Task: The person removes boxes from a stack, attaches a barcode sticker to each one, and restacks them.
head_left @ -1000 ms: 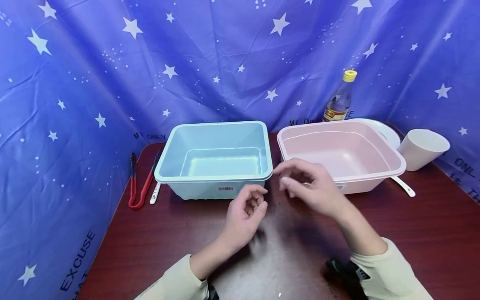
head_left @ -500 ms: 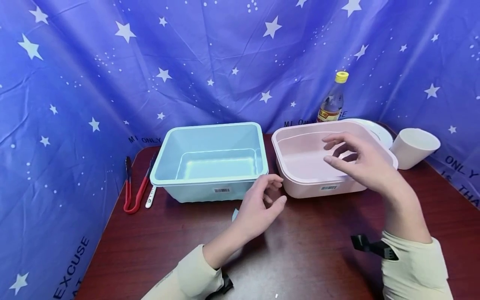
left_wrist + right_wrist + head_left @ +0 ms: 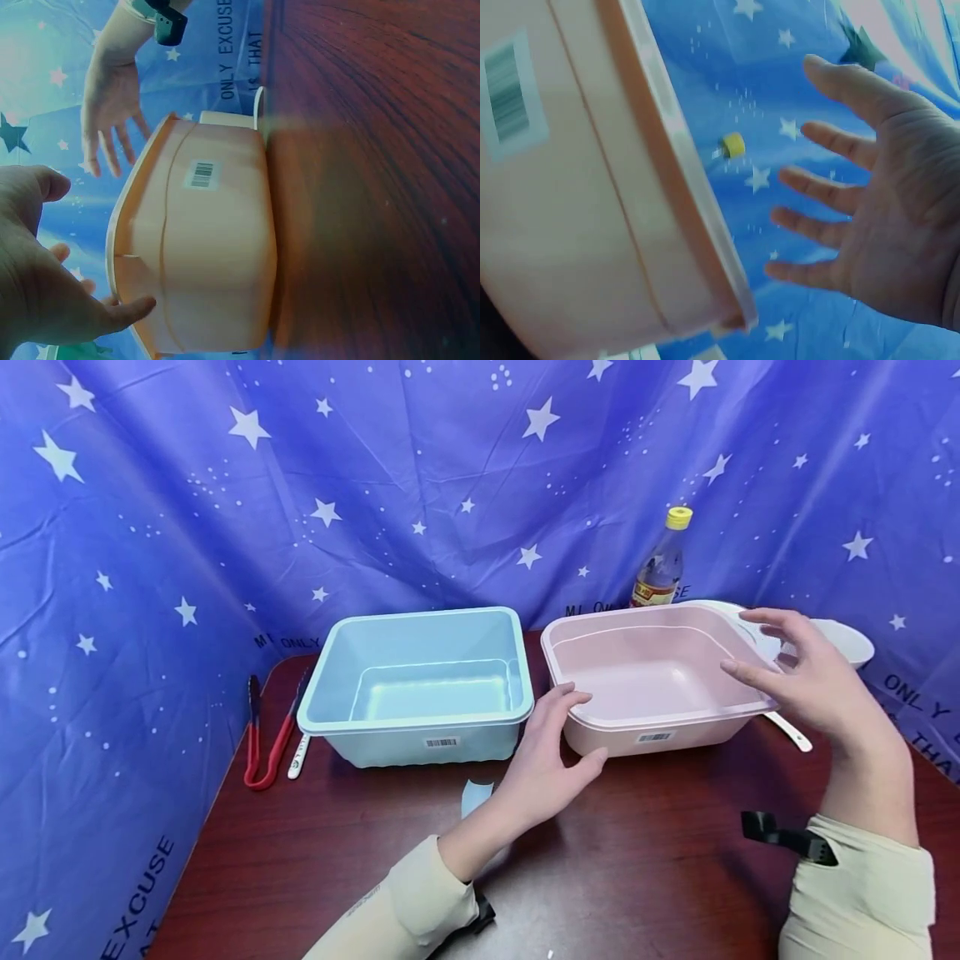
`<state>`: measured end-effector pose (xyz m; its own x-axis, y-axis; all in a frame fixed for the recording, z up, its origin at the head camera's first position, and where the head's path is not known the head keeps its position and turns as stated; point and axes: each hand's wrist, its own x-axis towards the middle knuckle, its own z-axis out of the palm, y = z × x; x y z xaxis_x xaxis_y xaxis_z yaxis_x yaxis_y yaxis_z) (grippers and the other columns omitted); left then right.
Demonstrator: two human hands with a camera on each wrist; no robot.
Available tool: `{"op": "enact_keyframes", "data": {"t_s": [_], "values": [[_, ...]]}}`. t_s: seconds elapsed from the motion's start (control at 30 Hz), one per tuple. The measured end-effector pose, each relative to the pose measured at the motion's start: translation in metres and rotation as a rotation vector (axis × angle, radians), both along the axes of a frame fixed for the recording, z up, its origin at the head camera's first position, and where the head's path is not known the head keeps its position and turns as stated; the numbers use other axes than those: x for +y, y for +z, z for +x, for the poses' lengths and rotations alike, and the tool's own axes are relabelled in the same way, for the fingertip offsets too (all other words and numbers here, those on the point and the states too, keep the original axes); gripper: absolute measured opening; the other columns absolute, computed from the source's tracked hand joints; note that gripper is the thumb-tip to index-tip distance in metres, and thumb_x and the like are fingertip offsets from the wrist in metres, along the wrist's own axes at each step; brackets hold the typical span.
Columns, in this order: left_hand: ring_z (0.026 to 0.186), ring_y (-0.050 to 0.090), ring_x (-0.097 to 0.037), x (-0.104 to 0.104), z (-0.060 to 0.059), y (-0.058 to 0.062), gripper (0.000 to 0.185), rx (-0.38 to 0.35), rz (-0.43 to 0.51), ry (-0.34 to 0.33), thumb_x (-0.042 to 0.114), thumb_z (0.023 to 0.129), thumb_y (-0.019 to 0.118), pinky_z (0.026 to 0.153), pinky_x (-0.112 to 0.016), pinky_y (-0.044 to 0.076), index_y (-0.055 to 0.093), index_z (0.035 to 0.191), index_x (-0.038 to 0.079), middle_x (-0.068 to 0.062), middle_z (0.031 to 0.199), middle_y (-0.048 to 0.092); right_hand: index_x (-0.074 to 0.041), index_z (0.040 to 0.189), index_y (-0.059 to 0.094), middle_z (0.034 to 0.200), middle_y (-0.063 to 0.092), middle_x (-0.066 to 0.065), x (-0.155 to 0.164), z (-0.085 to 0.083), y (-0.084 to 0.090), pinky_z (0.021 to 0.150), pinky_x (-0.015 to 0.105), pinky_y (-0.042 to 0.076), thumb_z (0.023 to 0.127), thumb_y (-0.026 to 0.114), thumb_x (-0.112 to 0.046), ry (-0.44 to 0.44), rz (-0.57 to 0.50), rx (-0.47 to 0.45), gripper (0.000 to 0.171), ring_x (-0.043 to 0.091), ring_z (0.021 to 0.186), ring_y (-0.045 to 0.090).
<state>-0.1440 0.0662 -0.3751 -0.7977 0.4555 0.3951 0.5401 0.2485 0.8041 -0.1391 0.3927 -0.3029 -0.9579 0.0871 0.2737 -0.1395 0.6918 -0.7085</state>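
Observation:
A pink plastic basin (image 3: 697, 739) with a barcode label stands on the table. At its front left corner is my left hand (image 3: 543, 760), fingers spread, fingertips right at the rim. Over its right rim hovers my right hand (image 3: 817, 685), fingers apart and holding nothing. The left wrist view shows the basin wall (image 3: 217, 255) beside the left fingers (image 3: 131, 313). In the right wrist view, a gap separates the right fingers (image 3: 817, 191) from the basin's rim. A light blue basin (image 3: 390, 745) stands left of the pink one.
Red-handled tongs (image 3: 258, 768) and a white spoon handle (image 3: 297, 758) lie at the left. Behind the pink basin stands a yellow-capped bottle (image 3: 660, 568). A white cup (image 3: 855, 643) and another white handle (image 3: 790, 732) are at the right. A light blue scrap (image 3: 476, 795) is near my left wrist.
My right hand has moved right, from between the basins across the pink one to its right rim. My left hand has moved right to the pink basin's front left corner, its fingers opening.

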Motion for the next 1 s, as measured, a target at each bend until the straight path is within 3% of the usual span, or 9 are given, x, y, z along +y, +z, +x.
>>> {"op": "enact_keyframes", "data": {"t_s": [0.1,0.17,0.2,0.3,0.37,0.43,0.53,0.67,1.0], "values": [[0.148,0.026,-0.02,0.005,-0.003,-0.003,0.07,-0.032,-0.003,0.014,0.026,0.089,0.074,0.114,-0.047,0.033,0.039,0.15,0.021,-0.002,0.164,0.02,-0.006,0.159,0.023,0.157,0.02,0.034,0.013,-0.005,-0.008,0.111,0.068,0.016,0.093,0.073,-0.025,0.025,-0.022,-0.081,0.085,0.055,0.14,0.019],[0.149,0.023,-0.023,0.008,-0.005,-0.005,0.078,-0.062,0.003,0.028,0.026,0.088,0.075,0.114,-0.048,0.032,0.034,0.153,0.022,-0.006,0.166,0.014,-0.005,0.16,0.013,0.16,0.01,0.035,0.021,-0.008,-0.017,0.111,0.069,0.012,0.094,0.071,-0.024,0.04,-0.044,-0.126,0.09,0.058,0.142,0.011],[0.15,0.022,-0.024,0.01,-0.007,-0.007,0.081,-0.077,0.007,0.033,0.026,0.088,0.076,0.115,-0.048,0.031,0.031,0.155,0.022,-0.007,0.167,0.012,-0.004,0.161,0.01,0.161,0.007,0.034,0.024,-0.009,-0.021,0.113,0.068,0.011,0.095,0.07,-0.024,0.049,-0.059,-0.146,0.091,0.058,0.143,0.008],[0.151,0.019,-0.025,0.015,-0.011,-0.011,0.091,-0.122,0.022,0.047,0.027,0.086,0.079,0.116,-0.048,0.029,0.023,0.158,0.023,-0.008,0.167,0.009,-0.004,0.161,0.004,0.162,0.004,0.032,0.036,-0.012,-0.035,0.119,0.035,0.019,0.098,0.066,-0.02,0.093,-0.097,-0.164,0.09,0.052,0.146,0.006],[0.15,0.018,-0.024,0.018,-0.014,-0.013,0.097,-0.143,0.035,0.055,0.028,0.084,0.081,0.117,-0.047,0.028,0.019,0.159,0.023,-0.007,0.167,0.007,-0.006,0.162,0.002,0.163,0.004,0.031,0.043,-0.013,-0.043,0.11,0.015,0.024,0.099,0.063,-0.015,0.138,-0.139,-0.162,0.088,0.04,0.149,0.009],[0.15,0.019,-0.024,0.02,-0.017,-0.015,0.102,-0.156,0.051,0.067,0.028,0.083,0.083,0.117,-0.046,0.028,0.016,0.16,0.022,-0.005,0.167,0.006,-0.008,0.163,0.001,0.163,0.005,0.031,0.05,-0.013,-0.05,0.096,0.004,0.026,0.099,0.061,-0.01,0.189,-0.174,-0.153,0.088,0.026,0.148,0.013],[0.15,0.019,-0.023,0.023,-0.023,-0.018,0.108,-0.175,0.064,0.098,0.03,0.081,0.085,0.117,-0.046,0.028,0.012,0.161,0.022,-0.005,0.168,0.005,-0.014,0.163,-0.002,0.163,0.001,0.029,0.059,-0.013,-0.059,0.096,0.006,0.029,0.099,0.06,-0.007,0.241,-0.221,-0.16,0.09,0.012,0.143,0.021],[0.151,0.016,-0.021,0.025,-0.029,-0.021,0.117,-0.218,0.063,0.117,0.033,0.079,0.087,0.117,-0.045,0.027,0.006,0.162,0.023,-0.004,0.168,0.003,-0.018,0.163,-0.004,0.164,-0.004,0.023,0.069,-0.011,-0.068,0.093,0.007,0.03,0.097,0.062,-0.008,0.272,-0.231,-0.19,0.094,0.007,0.136,0.026],[0.145,0.023,-0.011,0.028,-0.043,-0.032,0.126,-0.299,0.183,0.016,0.029,0.077,0.088,0.117,-0.038,0.025,-0.005,0.162,0.031,0.005,0.164,0.013,-0.026,0.163,-0.007,0.158,0.01,0.012,0.084,-0.008,-0.083,0.09,0.009,0.034,0.094,0.067,-0.007,0.295,-0.287,-0.227,0.103,0.003,0.129,0.029]]}}
